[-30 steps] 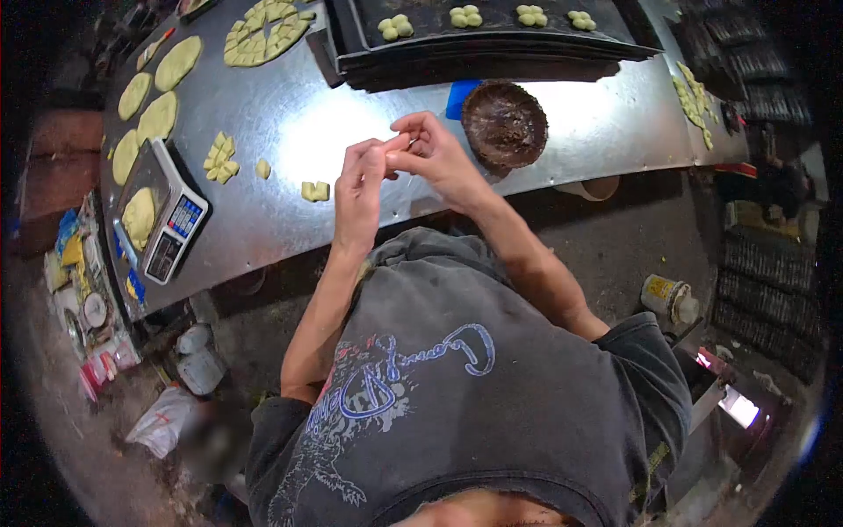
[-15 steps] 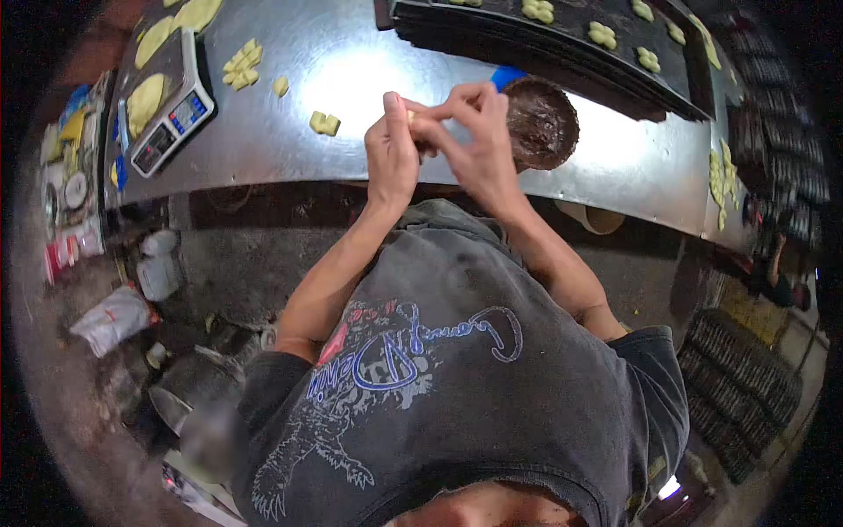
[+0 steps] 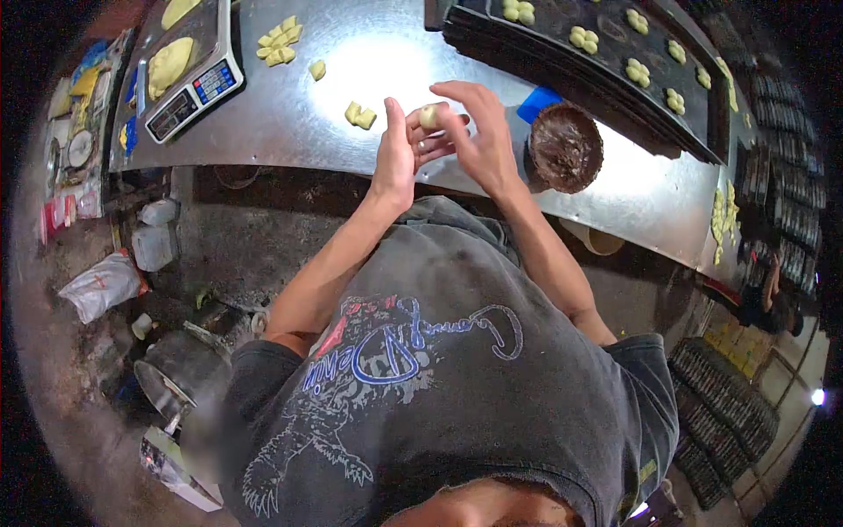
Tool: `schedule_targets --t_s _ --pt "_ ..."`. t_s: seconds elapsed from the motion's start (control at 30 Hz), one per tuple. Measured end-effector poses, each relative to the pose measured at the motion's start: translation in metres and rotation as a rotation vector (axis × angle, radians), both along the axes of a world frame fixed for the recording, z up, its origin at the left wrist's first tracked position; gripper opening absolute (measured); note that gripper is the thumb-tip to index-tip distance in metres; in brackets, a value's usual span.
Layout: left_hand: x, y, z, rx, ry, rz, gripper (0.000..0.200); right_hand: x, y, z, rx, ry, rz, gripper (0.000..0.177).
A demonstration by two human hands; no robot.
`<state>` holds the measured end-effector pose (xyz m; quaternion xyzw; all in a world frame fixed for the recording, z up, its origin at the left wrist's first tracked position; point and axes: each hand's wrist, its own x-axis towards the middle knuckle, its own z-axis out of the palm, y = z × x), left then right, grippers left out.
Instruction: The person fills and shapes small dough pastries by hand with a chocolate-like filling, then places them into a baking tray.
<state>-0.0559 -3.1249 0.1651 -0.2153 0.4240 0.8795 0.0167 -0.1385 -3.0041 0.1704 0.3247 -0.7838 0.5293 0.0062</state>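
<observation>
My left hand (image 3: 399,158) is palm up above the steel table, with a small dough ball (image 3: 428,116) resting on its fingers. My right hand (image 3: 485,140) is just to the right, fingers spread, one fingertip close beside the ball; whether it touches is unclear. A few cut dough pieces (image 3: 360,114) lie left of my hands. Beyond them are a single piece (image 3: 317,69) and a cluster of several pieces (image 3: 279,40). To the right of my right hand stands a round bowl (image 3: 565,147) of dark brown filling, beside a blue object (image 3: 537,104).
A digital scale (image 3: 195,99) bearing a dough slab (image 3: 170,67) stands at the left of the table (image 3: 290,140). Dark trays (image 3: 562,53) with dough ball clusters are stacked at the back right. Dough strips (image 3: 724,220) lie at the right end. Another person (image 3: 771,303) is at far right.
My hands have moved apart, and the dough ball now shows on my left fingers. My right hand's fingers have spread. The view has shifted, so table items appear lower and further right.
</observation>
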Motion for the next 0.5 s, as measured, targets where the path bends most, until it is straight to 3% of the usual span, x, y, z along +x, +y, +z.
schedule_targets --t_s 0.07,0.1,0.2,0.27,0.33,0.4,0.43,0.47,0.5 --pt "0.011 -0.020 -0.001 -0.007 -0.031 -0.092 0.087 0.012 -0.009 0.005 -0.004 0.271 0.068 0.030" --pt "0.017 -0.027 0.001 -0.022 -0.052 -0.135 0.088 0.020 -0.007 -0.004 0.022 0.100 0.137 0.032" --pt "0.030 -0.055 -0.009 -0.215 -0.129 -0.132 0.086 0.014 -0.020 -0.057 0.079 0.152 -0.001 0.032" --pt "0.038 -0.080 -0.030 -0.396 -0.182 -0.094 0.089 0.007 -0.030 -0.098 0.263 0.144 -0.155 0.033" --pt "0.048 -0.115 -0.066 -0.446 -0.198 -0.031 0.071 0.008 -0.043 -0.124 0.456 0.177 -0.303 0.033" --pt "0.055 -0.145 -0.095 -0.583 -0.176 -0.065 0.060 0.008 -0.062 -0.136 0.454 0.088 -0.084 0.043" --pt "0.054 -0.147 -0.105 -0.758 -0.138 -0.013 0.040 0.004 -0.074 -0.152 0.443 0.038 0.058 0.045" --pt "0.051 -0.154 -0.115 -0.923 -0.113 -0.148 0.042 0.004 -0.083 -0.167 0.430 -0.012 0.197 0.047" --pt "0.048 -0.161 -0.115 -1.086 -0.086 -0.286 0.045 0.012 -0.101 -0.161 0.424 0.021 0.186 0.049"
